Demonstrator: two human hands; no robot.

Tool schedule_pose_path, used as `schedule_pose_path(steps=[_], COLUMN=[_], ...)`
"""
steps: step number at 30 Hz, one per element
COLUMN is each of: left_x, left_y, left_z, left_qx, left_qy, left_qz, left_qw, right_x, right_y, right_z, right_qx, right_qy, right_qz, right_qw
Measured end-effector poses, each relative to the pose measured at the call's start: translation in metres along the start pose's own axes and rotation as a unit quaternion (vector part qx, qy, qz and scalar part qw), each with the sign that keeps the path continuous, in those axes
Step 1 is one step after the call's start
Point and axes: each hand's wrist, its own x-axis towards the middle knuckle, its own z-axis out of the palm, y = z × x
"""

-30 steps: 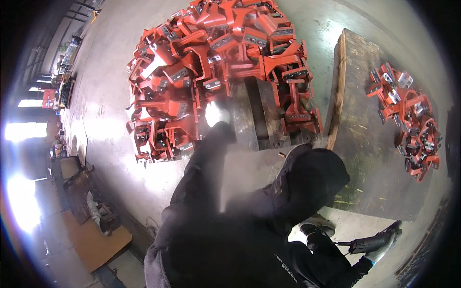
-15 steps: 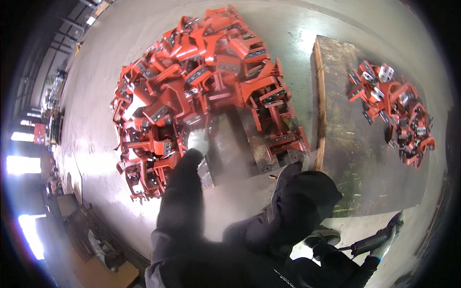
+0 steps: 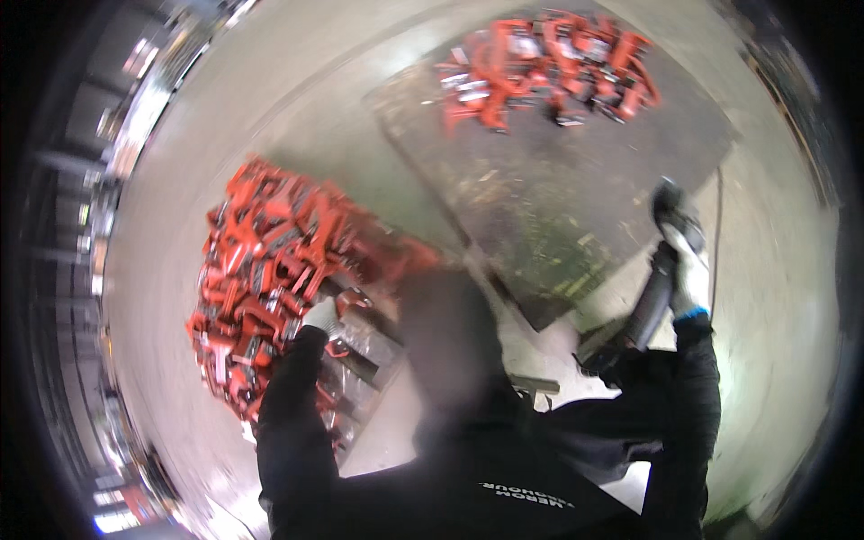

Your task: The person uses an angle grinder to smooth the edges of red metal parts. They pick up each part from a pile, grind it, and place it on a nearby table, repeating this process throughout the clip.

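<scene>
In a pale glove, my left hand (image 3: 322,315) is at the near right edge of a large heap of red metal brackets (image 3: 261,261). Its fingers lie beside a red bracket (image 3: 356,300) above some pallet boards (image 3: 364,340); blur hides whether they grip it. Out to the right, my right hand (image 3: 691,279), gloved in white with a blue cuff, is wrapped around a long black power tool (image 3: 650,310). The tool's bulky dark end (image 3: 670,211) points away from me.
Beyond the heap lies a large dark, worn plate (image 3: 540,198), bearing a smaller group of red brackets (image 3: 558,67) at its far side. A blurred black clothed shape (image 3: 450,333) rises between my arms. A dark cable (image 3: 716,234) runs along the floor at right.
My view has swung right, so the heap sits lower and the plate nearer the middle. My right hand has come up and forward with the tool. My left hand is still by the heap.
</scene>
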Motion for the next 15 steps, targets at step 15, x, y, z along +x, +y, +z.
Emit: schedule_pose_path(steps=[15], left_x=[0.056], left_y=[0.349], left_z=[-0.25], left_qx=[0.017], left_qy=[0.168], left_qz=[0.201], left_qw=[0.965], right_x=[-0.006], right_y=[-0.004], right_z=[0.023], right_qx=[0.035], right_qy=[-0.126], right_qz=[-0.016], right_qw=[0.991])
